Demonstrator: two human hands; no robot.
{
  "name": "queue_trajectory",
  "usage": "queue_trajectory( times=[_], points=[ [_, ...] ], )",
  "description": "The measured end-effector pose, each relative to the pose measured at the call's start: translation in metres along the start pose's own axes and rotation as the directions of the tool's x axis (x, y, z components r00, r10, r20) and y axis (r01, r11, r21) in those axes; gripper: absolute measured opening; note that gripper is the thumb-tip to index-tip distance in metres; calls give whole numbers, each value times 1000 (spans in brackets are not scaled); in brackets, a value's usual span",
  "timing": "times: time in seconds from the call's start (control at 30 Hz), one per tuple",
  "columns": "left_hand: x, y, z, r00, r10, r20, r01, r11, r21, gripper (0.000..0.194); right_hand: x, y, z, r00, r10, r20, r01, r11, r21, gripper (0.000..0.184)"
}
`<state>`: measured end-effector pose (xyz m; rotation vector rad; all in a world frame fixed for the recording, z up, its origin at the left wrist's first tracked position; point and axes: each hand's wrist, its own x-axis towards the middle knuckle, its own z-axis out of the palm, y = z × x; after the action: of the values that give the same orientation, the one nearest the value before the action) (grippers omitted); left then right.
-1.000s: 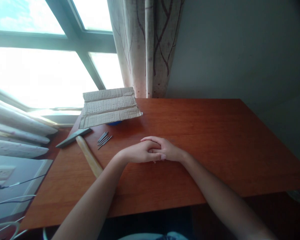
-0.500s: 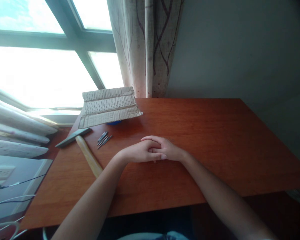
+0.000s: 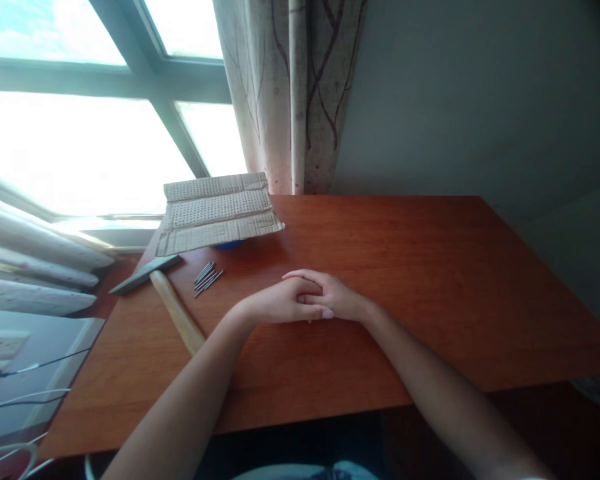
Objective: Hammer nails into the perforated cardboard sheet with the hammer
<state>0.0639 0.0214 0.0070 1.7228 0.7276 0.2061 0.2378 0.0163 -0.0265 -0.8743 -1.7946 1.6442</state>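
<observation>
My left hand [image 3: 279,303] and my right hand [image 3: 344,299] are clasped together above the wooden table, near its middle. The fingers of each are closed against the other hand, and no object shows between them. Part of the left fingers is hidden by the right hand. Left of the hands lie several metal nails [image 3: 208,279] in a small loose bunch. Further left rests a hammer with a long grey head [image 3: 145,275] and a pale wooden handle [image 3: 177,312]; my left forearm covers the handle's lower end.
A creased, dotted sheet of cardboard [image 3: 220,212] lies at the table's far left, over a mostly hidden blue object [image 3: 229,245]. Behind are a bright window and a patterned curtain [image 3: 285,93]. Cables and a wall socket [image 3: 5,347] are beyond the table's [image 3: 430,267] left edge.
</observation>
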Motion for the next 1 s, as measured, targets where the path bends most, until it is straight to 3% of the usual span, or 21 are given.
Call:
queue_trajectory(
  times=[0.6,0.8,0.9,1.0],
  points=[
    [2,0,0,999,7,-48,-6,1000,22,39,1,2,-1,997,-36,-62,30,995,-96,47],
    [0,-1,1,997,29,-71,-21,995,98,19,0,1,1,996,-46,-74,34,988,-153,47],
    [-1,-2,1,999,35,-39,-29,990,140,16,-1,-1,0,997,-64,-46,56,986,-158,49],
    [-2,-4,1,999,-19,37,14,990,137,27,-2,-4,-3,997,-77,31,81,984,-159,51]
  ],
)
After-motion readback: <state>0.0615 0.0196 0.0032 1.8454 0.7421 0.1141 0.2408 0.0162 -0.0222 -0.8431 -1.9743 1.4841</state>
